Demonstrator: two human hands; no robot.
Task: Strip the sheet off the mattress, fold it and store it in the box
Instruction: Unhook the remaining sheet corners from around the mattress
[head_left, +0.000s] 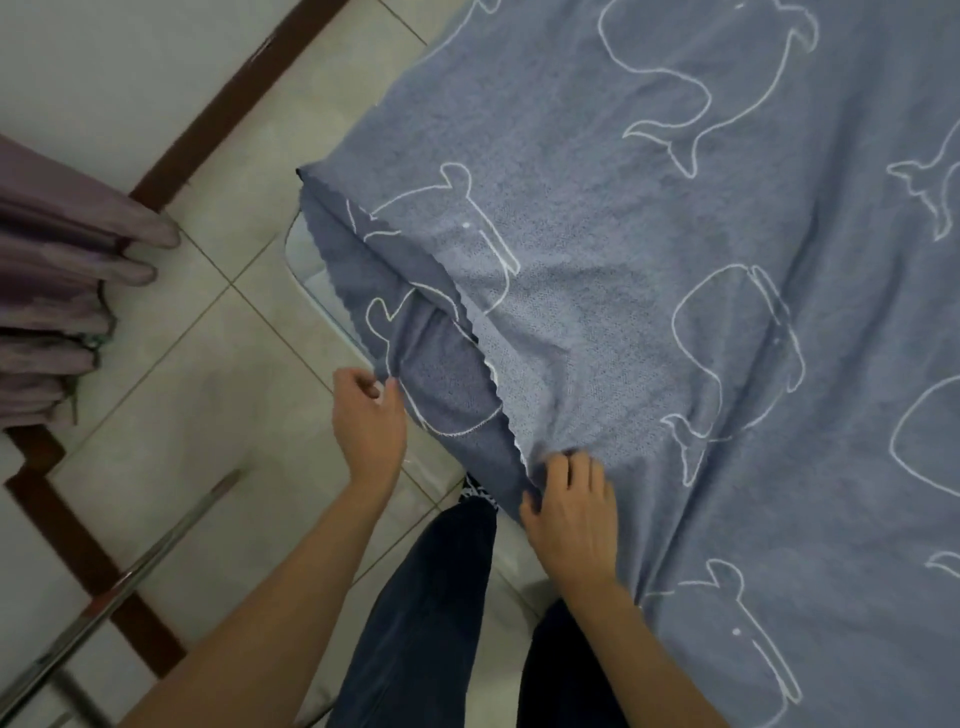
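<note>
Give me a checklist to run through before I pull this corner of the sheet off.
1. The left hand pinches the sheet by its hanging edge: ok.
2. The right hand grips bunched cloth at the bedside: ok.
3. The mattress corner is uncovered: ok, partly bare.
4. The sheet's top is off the bed: not ok, it lies spread flat.
5. The box is within reach: cannot tell, it is not in view.

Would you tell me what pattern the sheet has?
The sheet is blue-grey with white outlined whales, seen clearly in the head view.
</note>
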